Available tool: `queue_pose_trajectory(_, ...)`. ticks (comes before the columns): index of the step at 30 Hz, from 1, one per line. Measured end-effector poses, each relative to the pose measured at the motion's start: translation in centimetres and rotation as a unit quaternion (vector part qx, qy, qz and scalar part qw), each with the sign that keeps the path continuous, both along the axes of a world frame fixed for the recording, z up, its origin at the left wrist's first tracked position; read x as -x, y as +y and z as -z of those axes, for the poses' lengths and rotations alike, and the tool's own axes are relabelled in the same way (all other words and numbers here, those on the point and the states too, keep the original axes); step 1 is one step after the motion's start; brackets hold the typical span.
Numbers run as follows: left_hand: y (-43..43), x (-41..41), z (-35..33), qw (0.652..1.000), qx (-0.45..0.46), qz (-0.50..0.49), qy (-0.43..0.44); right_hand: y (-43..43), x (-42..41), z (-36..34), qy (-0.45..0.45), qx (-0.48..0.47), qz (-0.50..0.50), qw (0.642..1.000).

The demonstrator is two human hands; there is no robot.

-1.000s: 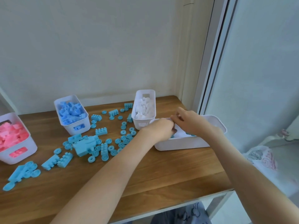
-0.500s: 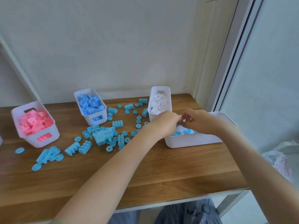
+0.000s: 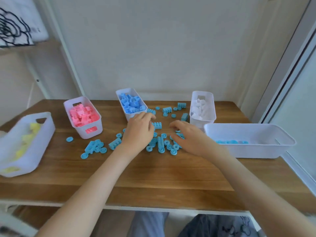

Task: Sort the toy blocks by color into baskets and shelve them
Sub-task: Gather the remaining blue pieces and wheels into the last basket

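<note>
- Head view: both hands have left the big basket (image 3: 248, 147) for the loose turquoise blocks (image 3: 160, 146) on the surface (image 3: 153, 173).
- Left hand (image 3: 139, 132) and right hand (image 3: 189, 139) spread wide, empty; I judge another scoop comes next.

- Loose light-blue blocks (image 3: 160, 146), bricks and small rings, lie scattered over the middle of the worktop.
- A wide white basket (image 3: 248, 149) at the right holds a few light-blue pieces (image 3: 230, 142) along its bottom.
- A narrow basket of white blocks (image 3: 202, 120) stands upright just behind the wide one.
- A basket of darker blue blocks (image 3: 130, 102) stands at the back centre.
- A basket of pink blocks (image 3: 83, 117) stands left of it.
- A basket of yellow blocks (image 3: 25, 144), blurred, sits at the far left.
</note>
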State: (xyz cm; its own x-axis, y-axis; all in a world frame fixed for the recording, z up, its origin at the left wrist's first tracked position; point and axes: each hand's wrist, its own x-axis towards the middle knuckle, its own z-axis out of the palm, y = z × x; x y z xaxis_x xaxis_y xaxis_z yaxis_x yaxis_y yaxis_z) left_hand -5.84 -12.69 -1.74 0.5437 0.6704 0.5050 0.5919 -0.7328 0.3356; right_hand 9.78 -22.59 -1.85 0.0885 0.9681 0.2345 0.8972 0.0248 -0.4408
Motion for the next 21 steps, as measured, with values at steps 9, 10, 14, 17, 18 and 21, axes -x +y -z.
queue_pose_trajectory(9, 0.4, 3.2, 4.5, 0.989, 0.036, -0.031, 0.139, 3.0, 1.8, 5.4, -0.153, 0.085, 0.052, 0.983)
queue_pose_trajectory(10, 0.5, 3.1, 4.9, 0.988, 0.040, -0.036, 0.147, 3.0, 1.8, 5.5, -0.154, 0.068, 0.052, 0.984)
queue_pose_trajectory(14, 0.5, 2.3, 6.0, 0.992, 0.016, -0.041, 0.120, 3.0, 1.8, 5.6, -0.163, 0.020, 0.055, 0.985)
queue_pose_trajectory(17, 0.3, 2.1, 6.1, 0.995, -0.003, -0.034, 0.095, 3.1, 1.8, 5.8, -0.166, -0.004, 0.049, 0.985)
queue_pose_trajectory(18, 0.2, 2.2, 6.2, 0.996, -0.006, -0.028, 0.089, 3.1, 1.9, 5.9, -0.166, -0.014, 0.048, 0.985)
queue_pose_trajectory(21, -0.1, 2.2, 6.1, 0.997, 0.001, -0.015, 0.072, 3.2, 2.1, 5.7, -0.147, -0.017, 0.052, 0.988)
